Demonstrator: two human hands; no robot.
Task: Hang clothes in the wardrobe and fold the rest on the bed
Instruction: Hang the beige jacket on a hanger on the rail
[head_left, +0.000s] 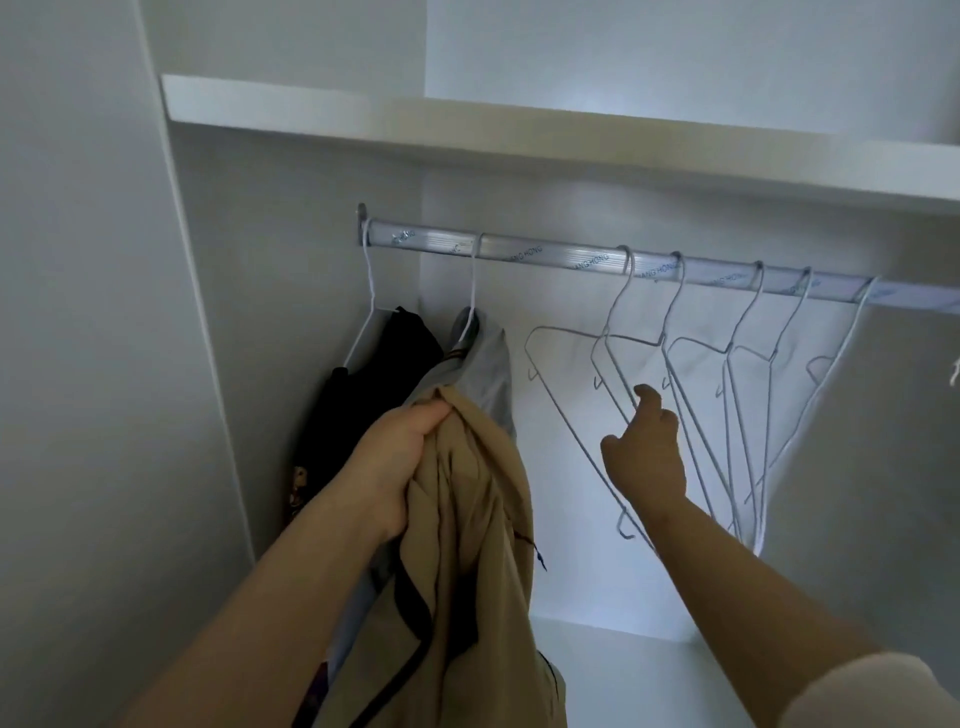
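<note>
My left hand (402, 460) grips a bunched beige garment (483, 561) with dark trim, which hangs down in front of the open wardrobe. My right hand (647, 452) reaches into the wardrobe with fingers apart, its fingertips touching the wire of an empty white hanger (610, 374). Several empty wire hangers (737, 395) hang from the silver rail (519, 252). At the rail's left end, a black garment (374, 384) and a grey garment (485, 369) each hang on a hanger.
A white shelf (519, 130) runs above the rail. The wardrobe's left side wall (223, 338) stands close to the hung clothes. The white wardrobe floor (623, 670) shows below my right arm.
</note>
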